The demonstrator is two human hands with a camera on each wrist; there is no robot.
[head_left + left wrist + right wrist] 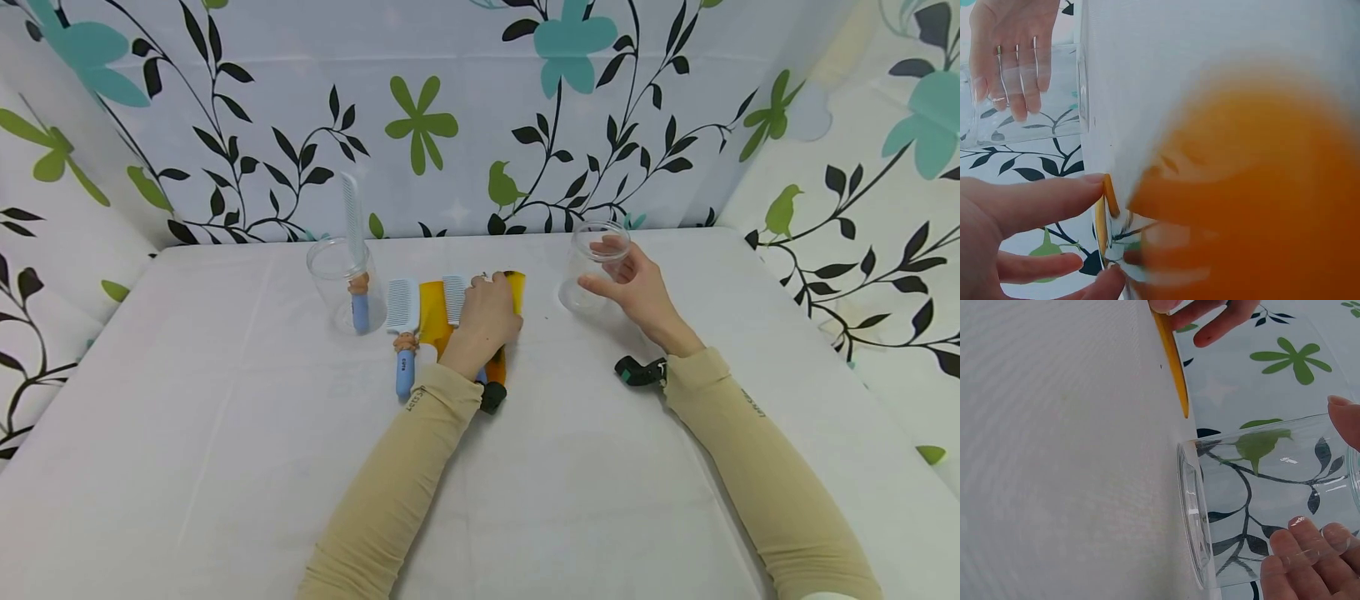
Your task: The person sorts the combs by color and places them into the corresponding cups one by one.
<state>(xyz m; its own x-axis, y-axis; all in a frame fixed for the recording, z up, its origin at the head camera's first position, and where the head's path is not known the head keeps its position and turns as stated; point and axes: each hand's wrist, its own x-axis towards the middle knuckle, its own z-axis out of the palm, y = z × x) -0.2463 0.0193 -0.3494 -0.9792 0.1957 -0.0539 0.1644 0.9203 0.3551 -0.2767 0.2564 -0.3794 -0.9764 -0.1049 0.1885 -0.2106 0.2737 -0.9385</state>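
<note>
My left hand (483,325) reaches down over a flat yellow-orange piece (517,287) lying at the right of a row. Its fingertips pinch the far yellow edge (1109,197); the near orange part blurs large in the left wrist view. Beside it lie a light-blue comb (454,298), partly covered by the hand, another yellow-orange piece (432,308) and a light-blue comb with a figure on its handle (403,308). My right hand (637,292) holds a clear jar (585,287) upright on the table, thumb on one side and fingers on the other.
At the left stands another clear cup (322,287), with a light-blue comb (352,208) upright inside. Black wrist cameras (637,371) sit by the sleeves. A white cloth covers the table (225,467), and a leaf-patterned sheet (450,50) hangs behind.
</note>
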